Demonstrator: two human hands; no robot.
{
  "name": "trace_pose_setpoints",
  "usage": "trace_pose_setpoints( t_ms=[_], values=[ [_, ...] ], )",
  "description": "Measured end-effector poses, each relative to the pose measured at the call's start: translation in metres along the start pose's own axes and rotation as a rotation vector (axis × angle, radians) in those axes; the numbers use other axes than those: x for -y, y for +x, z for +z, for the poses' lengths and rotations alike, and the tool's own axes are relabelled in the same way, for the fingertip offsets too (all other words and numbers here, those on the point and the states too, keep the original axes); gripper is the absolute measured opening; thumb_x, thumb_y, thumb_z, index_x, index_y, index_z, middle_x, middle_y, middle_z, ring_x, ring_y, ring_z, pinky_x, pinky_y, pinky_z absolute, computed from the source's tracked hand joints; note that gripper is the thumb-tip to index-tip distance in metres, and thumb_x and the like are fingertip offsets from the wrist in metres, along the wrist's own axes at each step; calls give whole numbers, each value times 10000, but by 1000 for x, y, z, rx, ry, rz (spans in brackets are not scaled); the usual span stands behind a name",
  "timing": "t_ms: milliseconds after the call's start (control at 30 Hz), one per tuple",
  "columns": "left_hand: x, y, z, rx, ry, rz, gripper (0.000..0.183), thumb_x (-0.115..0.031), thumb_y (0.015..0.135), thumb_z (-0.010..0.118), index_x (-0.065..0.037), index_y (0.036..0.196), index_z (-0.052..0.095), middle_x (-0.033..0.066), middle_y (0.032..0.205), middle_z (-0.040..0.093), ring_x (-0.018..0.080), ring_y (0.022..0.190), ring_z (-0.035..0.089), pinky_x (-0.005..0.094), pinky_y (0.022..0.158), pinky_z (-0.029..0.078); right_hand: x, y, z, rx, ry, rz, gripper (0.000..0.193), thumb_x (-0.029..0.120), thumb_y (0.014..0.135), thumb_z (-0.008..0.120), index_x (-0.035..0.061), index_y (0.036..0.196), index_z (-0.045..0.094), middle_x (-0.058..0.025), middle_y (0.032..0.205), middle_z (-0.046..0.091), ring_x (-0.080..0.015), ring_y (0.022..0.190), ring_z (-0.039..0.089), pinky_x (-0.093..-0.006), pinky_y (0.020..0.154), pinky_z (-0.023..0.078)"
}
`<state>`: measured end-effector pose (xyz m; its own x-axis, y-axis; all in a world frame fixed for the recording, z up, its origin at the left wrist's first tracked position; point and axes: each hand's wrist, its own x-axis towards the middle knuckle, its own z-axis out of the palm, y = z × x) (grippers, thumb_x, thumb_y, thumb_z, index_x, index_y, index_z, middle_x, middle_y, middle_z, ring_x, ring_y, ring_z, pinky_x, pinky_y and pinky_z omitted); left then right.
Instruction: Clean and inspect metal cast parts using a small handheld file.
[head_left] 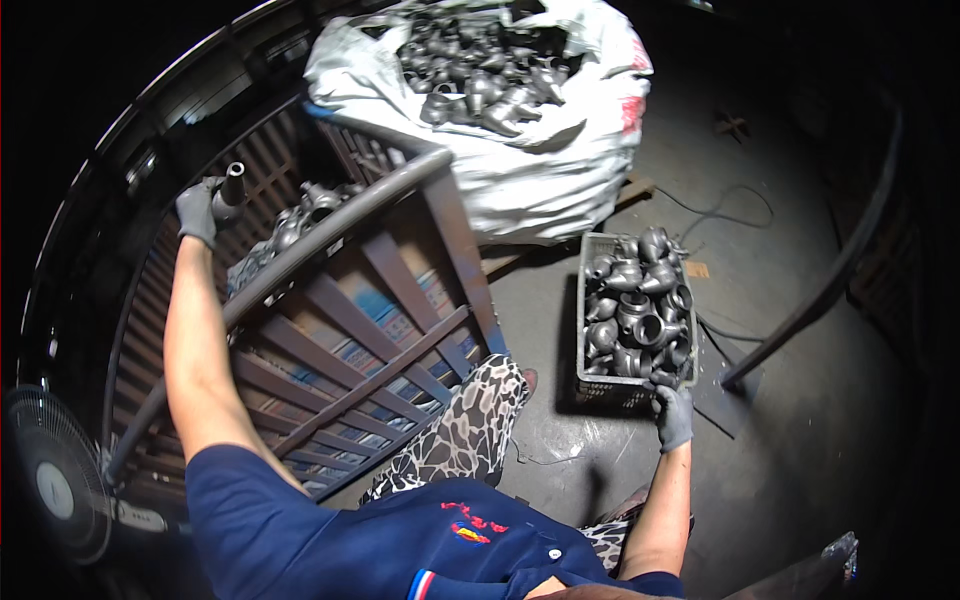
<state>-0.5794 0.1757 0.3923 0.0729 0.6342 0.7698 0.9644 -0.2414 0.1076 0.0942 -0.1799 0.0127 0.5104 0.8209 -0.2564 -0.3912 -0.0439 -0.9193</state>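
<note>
Head view: dim workshop, concrete floor [800, 330]

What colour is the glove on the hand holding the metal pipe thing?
Grey. The left hand wears a grey glove and holds a dark metal part; the head view shows it.

Grey gloves [196, 210]; dark grey castings [640, 310]; white sack [540, 170]; navy shirt [330, 540]; spotted trousers [470, 430].

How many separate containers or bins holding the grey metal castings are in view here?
3: a white sack at the top, a slatted metal bin under the left hand, and a plastic crate gripped by the right hand. Others may be hidden in the dark.
</note>
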Motion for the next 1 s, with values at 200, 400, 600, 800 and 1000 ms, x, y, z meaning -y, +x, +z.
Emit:
trace_pose_setpoints(
  t_ms=[200,400,600,800,1000],
  values=[
    [84,-2,-10,-403,-925,-874,148,-207,796,602,-106,890,654,40,839,645,155,698,565,306,620,439,5,3,6,23,-59,-12,263,58,818,506,6,1051,617,-46,804,660,-37,498,445,-169,423,314],
    [-88,-15,-20,-191,-762,-390,222,-98,760,633,-29,968,671,25,840,659,107,718,574,248,660,449,4,5,12,2,-64,-12,481,88,821,482,-10,1291,444,-52,813,650,-58,486,478,-177,406,345],
    [-227,-40,-30,78,-804,-72,171,-46,842,586,-26,991,668,-40,864,622,24,732,507,178,651,412,-11,1,-1,-7,-161,30,544,64,815,433,9,1355,397,-46,789,627,-52,467,462,-180,388,339],
    [-358,-115,-16,71,-684,870,255,47,741,602,2,988,646,129,916,635,261,848,599,341,777,462,-13,16,13,-63,-260,-61,389,159,888,524,40,1258,545,-70,1053,634,-112,784,580,-236,646,481],
    [-458,-194,111,528,-1076,758,232,-11,731,634,-6,962,650,128,915,634,278,884,587,348,806,453,19,19,17,-99,-176,49,468,133,892,498,123,1357,446,12,809,595,-65,521,447,-223,473,406]
  ],
)
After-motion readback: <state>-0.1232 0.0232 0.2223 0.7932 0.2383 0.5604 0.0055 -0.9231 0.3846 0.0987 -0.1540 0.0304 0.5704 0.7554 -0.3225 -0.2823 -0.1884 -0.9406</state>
